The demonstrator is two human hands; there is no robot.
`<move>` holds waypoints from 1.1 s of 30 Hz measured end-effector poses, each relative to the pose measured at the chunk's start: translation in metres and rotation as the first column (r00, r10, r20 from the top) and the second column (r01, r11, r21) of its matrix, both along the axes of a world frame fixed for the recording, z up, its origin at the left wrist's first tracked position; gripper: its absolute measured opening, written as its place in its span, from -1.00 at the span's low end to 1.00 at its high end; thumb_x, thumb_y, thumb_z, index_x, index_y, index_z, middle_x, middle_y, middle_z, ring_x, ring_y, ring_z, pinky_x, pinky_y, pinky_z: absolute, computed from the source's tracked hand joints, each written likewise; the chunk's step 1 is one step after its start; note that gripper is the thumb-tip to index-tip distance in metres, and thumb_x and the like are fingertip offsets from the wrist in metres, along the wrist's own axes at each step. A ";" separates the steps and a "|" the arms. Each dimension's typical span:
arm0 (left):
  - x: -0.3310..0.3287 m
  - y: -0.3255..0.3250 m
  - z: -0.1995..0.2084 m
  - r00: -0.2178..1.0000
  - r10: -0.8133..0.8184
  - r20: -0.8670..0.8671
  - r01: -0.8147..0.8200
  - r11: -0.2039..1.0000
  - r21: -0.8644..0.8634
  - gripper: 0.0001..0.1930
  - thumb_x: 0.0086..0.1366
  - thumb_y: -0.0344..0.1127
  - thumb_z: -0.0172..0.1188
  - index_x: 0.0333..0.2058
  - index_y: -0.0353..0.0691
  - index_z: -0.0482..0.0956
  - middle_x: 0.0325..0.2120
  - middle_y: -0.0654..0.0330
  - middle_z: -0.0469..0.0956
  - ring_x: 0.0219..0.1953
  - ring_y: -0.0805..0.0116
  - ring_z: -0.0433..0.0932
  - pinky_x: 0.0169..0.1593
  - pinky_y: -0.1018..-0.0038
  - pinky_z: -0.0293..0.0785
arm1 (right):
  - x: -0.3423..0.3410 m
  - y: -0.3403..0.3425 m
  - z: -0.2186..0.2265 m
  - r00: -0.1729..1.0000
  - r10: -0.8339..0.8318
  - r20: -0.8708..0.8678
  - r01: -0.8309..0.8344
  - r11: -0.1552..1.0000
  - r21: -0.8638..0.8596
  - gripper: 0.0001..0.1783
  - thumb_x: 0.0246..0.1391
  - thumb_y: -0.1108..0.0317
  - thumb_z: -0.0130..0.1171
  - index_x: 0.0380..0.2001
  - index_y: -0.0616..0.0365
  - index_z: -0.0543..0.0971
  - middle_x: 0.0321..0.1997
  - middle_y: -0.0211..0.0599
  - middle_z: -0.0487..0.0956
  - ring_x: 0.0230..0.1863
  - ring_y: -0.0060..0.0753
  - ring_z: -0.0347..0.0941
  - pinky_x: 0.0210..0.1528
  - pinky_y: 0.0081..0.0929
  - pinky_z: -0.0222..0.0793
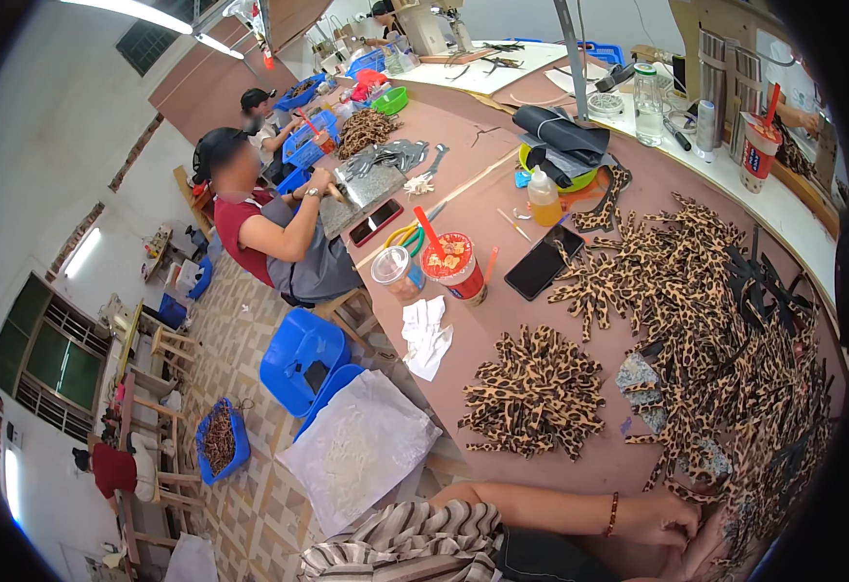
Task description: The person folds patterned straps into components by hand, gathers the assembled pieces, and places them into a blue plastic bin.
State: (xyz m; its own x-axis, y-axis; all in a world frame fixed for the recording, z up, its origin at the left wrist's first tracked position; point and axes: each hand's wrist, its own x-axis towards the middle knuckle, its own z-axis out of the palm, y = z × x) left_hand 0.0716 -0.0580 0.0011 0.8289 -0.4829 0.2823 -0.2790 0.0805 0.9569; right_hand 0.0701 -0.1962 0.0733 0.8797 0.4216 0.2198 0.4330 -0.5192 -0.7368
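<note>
1. The leopard-print strip [691,493] nearest the work lies just beyond the knuckles, at the near edge of the large heap [710,330], low on the right of the table.
2. The left hand [659,518], its wrist in a beaded bracelet [612,514], has its fingers bent and drawn in narrow. From where I stand I can't tell whether anything is pinched in them.
3. The right hand [705,551] shows only partly, down by the lower edge; its grip I can't make out.
4. If a strip is being worked there, I'd want it flat and untwisted between the hands, with the neighbouring strips pushed aside so none catches.
5. Speckled grey slabs [640,380] poke out among the strips; a hard, level surface like that would probably suit pressing better than the loose heap.
6. Black strips [762,286] are tangled into the heap's far side, so each piece deserves a look before lifting.
7. The smaller pile [534,393] sits apart to the left, fanned loosely; I'd disturb it little.
8. Farther off stand a squeeze bottle [544,202] of amber liquid and a red drink cup [455,267]; a spill would likely stain the strips.
</note>
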 end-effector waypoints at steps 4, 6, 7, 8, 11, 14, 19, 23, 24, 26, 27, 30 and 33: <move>0.006 -0.004 0.016 0.947 0.235 0.217 -0.223 0.972 -0.080 -0.87 -0.03 -0.41 0.28 -0.47 -0.24 0.52 -0.47 0.17 0.50 -0.27 0.16 0.48 -0.14 0.26 0.36 | 0.000 -0.020 -0.063 0.573 0.490 -0.657 0.542 0.374 0.752 -0.41 0.12 0.20 0.15 0.16 0.19 0.25 0.01 -0.15 0.45 -0.21 -0.26 0.52 -0.25 -0.52 0.50; 0.006 0.004 0.019 0.976 0.191 0.102 -0.186 0.981 -0.058 -0.89 -0.03 -0.43 0.27 -0.48 -0.24 0.52 -0.49 0.17 0.49 -0.30 0.13 0.48 -0.16 0.28 0.36 | 0.011 0.009 -0.061 0.561 -0.029 -0.827 0.822 0.143 0.552 -0.59 0.31 0.07 -0.16 -0.13 0.23 0.42 -0.34 -0.35 0.45 -0.30 -0.53 0.40 -0.20 -0.63 0.36; 0.006 0.007 0.020 0.974 0.199 0.105 -0.193 0.979 -0.061 -0.89 -0.03 -0.43 0.27 -0.48 -0.24 0.52 -0.49 0.17 0.49 -0.30 0.13 0.48 -0.16 0.28 0.36 | 0.015 -0.034 -0.108 0.674 0.227 -0.703 0.636 0.306 0.708 -0.52 0.29 0.01 -0.13 -0.01 0.22 0.40 -0.22 -0.34 0.48 -0.20 -0.49 0.42 -0.10 -0.59 0.36; 0.006 0.006 0.017 0.972 0.204 0.120 -0.195 0.978 -0.077 -0.89 -0.03 -0.43 0.27 -0.49 -0.24 0.52 -0.50 0.17 0.50 -0.30 0.15 0.48 -0.16 0.28 0.35 | 0.014 -0.034 -0.107 0.674 0.222 -0.704 0.639 0.303 0.707 -0.52 0.29 0.01 -0.13 -0.01 0.22 0.40 -0.22 -0.34 0.48 -0.20 -0.49 0.42 -0.10 -0.59 0.36; 0.003 0.002 0.017 0.989 0.147 0.016 -0.146 0.988 -0.058 -0.89 -0.03 -0.44 0.27 -0.49 -0.25 0.51 -0.50 0.16 0.50 -0.31 0.18 0.49 -0.18 0.30 0.36 | 0.004 -0.016 -0.088 0.699 0.178 -0.693 0.618 0.337 0.710 -0.52 0.28 0.01 -0.11 0.00 0.20 0.41 -0.16 -0.30 0.49 -0.15 -0.50 0.44 -0.08 -0.59 0.36; 0.000 0.000 0.011 0.990 0.139 0.009 -0.139 0.990 -0.023 -0.88 -0.02 -0.45 0.27 -0.47 -0.26 0.51 -0.49 0.15 0.51 -0.34 0.19 0.51 -0.22 0.33 0.38 | 0.005 -0.013 -0.086 0.688 0.187 -0.702 0.620 0.351 0.701 -0.50 0.28 -0.01 -0.12 0.01 0.21 0.40 -0.14 -0.29 0.49 -0.12 -0.47 0.43 -0.05 -0.57 0.35; 0.002 0.005 0.018 0.994 0.087 -0.068 -0.088 0.996 -0.005 -0.86 -0.02 -0.46 0.26 -0.45 -0.26 0.49 -0.50 0.15 0.50 -0.35 0.18 0.51 -0.23 0.34 0.37 | 0.012 -0.019 -0.093 0.674 0.211 -0.709 0.624 0.352 0.698 -0.47 0.28 -0.03 -0.15 0.03 0.23 0.39 -0.10 -0.26 0.48 -0.08 -0.43 0.42 -0.01 -0.53 0.33; 0.007 0.002 0.015 0.977 0.158 0.144 -0.154 0.987 -0.042 -0.83 -0.05 -0.48 0.26 -0.42 -0.24 0.48 -0.48 0.16 0.47 -0.35 0.15 0.48 -0.23 0.31 0.35 | 0.015 -0.027 -0.098 0.666 0.225 -0.711 0.628 0.344 0.698 -0.45 0.28 -0.05 -0.17 0.04 0.24 0.39 -0.06 -0.25 0.47 -0.04 -0.40 0.40 0.03 -0.50 0.32; 0.007 0.002 0.015 0.948 0.215 0.235 -0.205 0.977 -0.065 -0.82 -0.05 -0.49 0.25 -0.41 -0.24 0.48 -0.47 0.16 0.46 -0.34 0.14 0.47 -0.23 0.30 0.35 | 0.017 -0.027 -0.098 0.662 0.236 -0.711 0.626 0.347 0.698 -0.44 0.28 -0.05 -0.17 0.04 0.24 0.38 -0.06 -0.24 0.47 -0.03 -0.39 0.40 0.04 -0.49 0.31; 0.009 0.005 0.015 0.946 0.217 0.240 -0.211 0.976 -0.051 -0.81 -0.05 -0.48 0.26 -0.40 -0.25 0.48 -0.45 0.16 0.47 -0.31 0.12 0.47 -0.25 0.30 0.36 | 0.020 -0.028 -0.099 0.648 0.277 -0.710 0.622 0.346 0.702 -0.43 0.29 -0.06 -0.18 0.05 0.25 0.38 -0.04 -0.23 0.46 -0.02 -0.38 0.40 0.06 -0.48 0.31; 0.010 0.007 0.015 0.945 0.217 0.245 -0.215 0.976 -0.036 -0.80 -0.06 -0.48 0.27 -0.39 -0.26 0.48 -0.43 0.15 0.47 -0.29 0.11 0.46 -0.26 0.31 0.37 | 0.023 -0.029 -0.102 0.637 0.310 -0.706 0.615 0.348 0.708 -0.42 0.29 -0.06 -0.18 0.05 0.25 0.38 -0.03 -0.23 0.46 -0.01 -0.37 0.39 0.07 -0.47 0.30; 0.008 0.006 0.014 0.972 0.216 -0.089 -0.222 0.973 -0.059 -0.78 -0.05 -0.46 0.28 -0.38 -0.25 0.48 -0.43 0.15 0.48 -0.27 0.11 0.47 -0.20 0.30 0.36 | 0.027 -0.018 -0.094 0.571 0.411 -0.710 0.608 0.369 0.703 -0.39 0.29 -0.08 -0.21 0.07 0.27 0.37 -0.01 -0.21 0.45 0.02 -0.34 0.38 0.10 -0.44 0.28; 0.010 0.002 0.019 0.967 0.250 0.036 -0.249 0.968 -0.035 -0.87 0.04 -0.42 0.27 -0.39 -0.21 0.54 -0.41 0.18 0.54 -0.31 0.19 0.52 -0.22 0.35 0.43 | 0.013 -0.011 -0.067 0.572 0.298 -0.764 0.648 0.407 0.644 -0.34 0.30 -0.12 -0.31 0.08 0.29 0.35 0.02 -0.17 0.43 0.06 -0.33 0.36 0.16 -0.39 0.25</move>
